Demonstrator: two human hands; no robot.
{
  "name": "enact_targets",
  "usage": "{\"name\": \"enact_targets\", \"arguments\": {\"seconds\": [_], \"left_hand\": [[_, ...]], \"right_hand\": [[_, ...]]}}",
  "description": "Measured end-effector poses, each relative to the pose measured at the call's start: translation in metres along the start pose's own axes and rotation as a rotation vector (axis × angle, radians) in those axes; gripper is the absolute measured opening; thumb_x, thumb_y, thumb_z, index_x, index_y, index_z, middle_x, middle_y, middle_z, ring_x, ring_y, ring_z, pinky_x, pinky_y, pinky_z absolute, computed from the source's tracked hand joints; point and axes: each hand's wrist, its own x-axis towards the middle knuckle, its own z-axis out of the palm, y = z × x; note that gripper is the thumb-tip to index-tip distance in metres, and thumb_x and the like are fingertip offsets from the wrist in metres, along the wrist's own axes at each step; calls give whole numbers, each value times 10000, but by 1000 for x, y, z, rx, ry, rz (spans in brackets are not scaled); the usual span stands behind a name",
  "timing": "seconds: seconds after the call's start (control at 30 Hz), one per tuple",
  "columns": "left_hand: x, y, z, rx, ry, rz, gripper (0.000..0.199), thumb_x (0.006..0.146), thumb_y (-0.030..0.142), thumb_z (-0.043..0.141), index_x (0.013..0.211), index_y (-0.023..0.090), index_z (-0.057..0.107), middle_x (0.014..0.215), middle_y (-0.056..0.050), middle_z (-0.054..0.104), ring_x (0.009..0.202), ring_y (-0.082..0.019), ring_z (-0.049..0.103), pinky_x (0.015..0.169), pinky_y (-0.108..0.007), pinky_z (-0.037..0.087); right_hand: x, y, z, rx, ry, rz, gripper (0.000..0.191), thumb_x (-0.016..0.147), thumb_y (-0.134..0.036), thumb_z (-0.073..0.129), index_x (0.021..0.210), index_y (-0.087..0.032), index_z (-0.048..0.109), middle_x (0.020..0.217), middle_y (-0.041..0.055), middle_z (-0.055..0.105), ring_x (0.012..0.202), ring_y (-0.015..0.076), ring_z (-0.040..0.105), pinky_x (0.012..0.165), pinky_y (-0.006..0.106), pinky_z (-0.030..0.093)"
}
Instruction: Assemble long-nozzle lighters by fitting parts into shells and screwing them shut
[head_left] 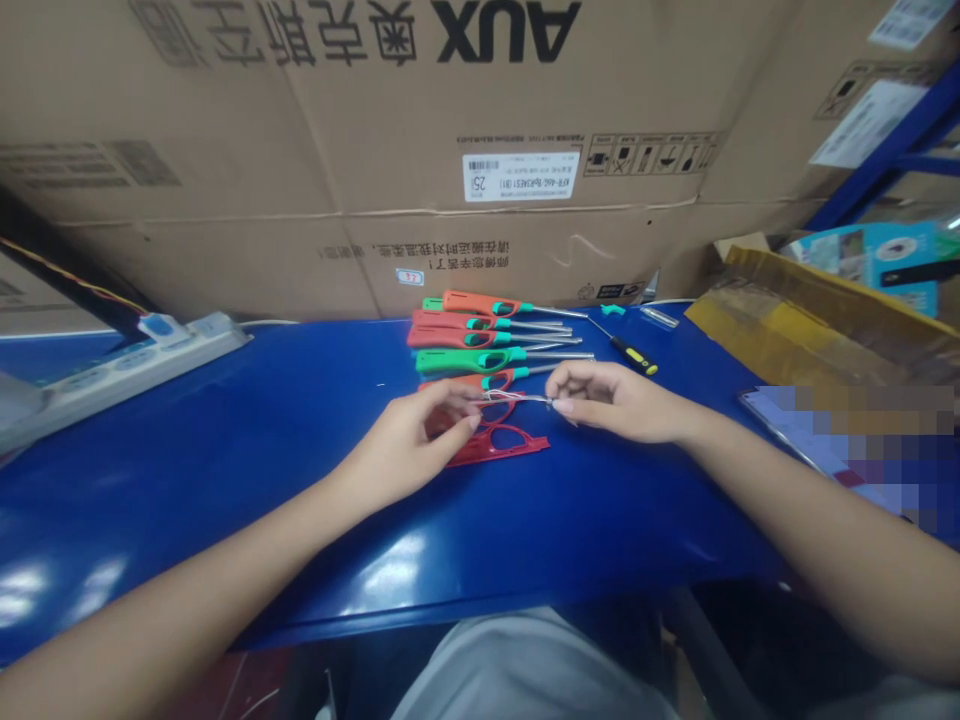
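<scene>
Between my two hands a thin pale wire (531,399) is stretched above red plastic casing halves (501,453). My left hand (420,435) has its thumb and fingers closed round the wire's left part. The fingertips of my right hand (600,400) pinch its right end. Just behind my hands lies a row of lighters with metal rods: an orange one (472,304) at the back, red ones (435,336), a green one (457,360) and another orange one, partly hidden. A black and yellow screwdriver (634,355) lies behind my right hand.
A white power strip (127,365) runs along the left side of the blue table (262,480). A large cardboard box (300,130) stands at the back. At the right are a taped carton (810,320) and a partly blurred flat object (825,440). Small teal (613,310) and clear pieces lie behind.
</scene>
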Motion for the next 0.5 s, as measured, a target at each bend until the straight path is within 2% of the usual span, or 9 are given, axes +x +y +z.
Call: {"name": "enact_targets", "arguments": {"seconds": [0.2, 0.37, 0.43, 0.5], "left_hand": [[6, -1, 1, -292, 8, -85, 431, 964, 502, 582, 1186, 139, 648, 964, -98, 779, 807, -180, 710, 778, -323, 579], [7, 4, 0, -326, 15, -157, 434, 926, 505, 641, 1136, 132, 711, 986, -107, 787, 792, -176, 701, 780, -323, 589], [7, 4, 0, -327, 22, -156, 420, 915, 506, 654, 1107, 138, 721, 970, -99, 788, 780, -174, 697, 769, -318, 589], [7, 5, 0, -322, 28, -156, 409, 906, 506, 667, 1086, 144, 728, 950, -90, 788, 772, -168, 690, 754, -305, 584]], "right_hand": [[-2, 0, 2, -90, 59, -136, 223, 915, -391, 679, 954, -174, 655, 825, 7, 617, 726, 113, 560, 686, 247, 483], [-6, -4, 2, -194, 68, -232, 254, 962, -340, 634, 1160, -188, 682, 883, 26, 677, 742, 123, 610, 689, 251, 498], [-7, -5, 1, -218, 65, -258, 257, 974, -323, 618, 1186, -191, 680, 931, 36, 694, 768, 126, 626, 715, 257, 506], [-7, -5, 1, -225, 59, -260, 241, 982, -317, 605, 1171, -182, 671, 889, 27, 684, 749, 122, 621, 703, 251, 502]]}}
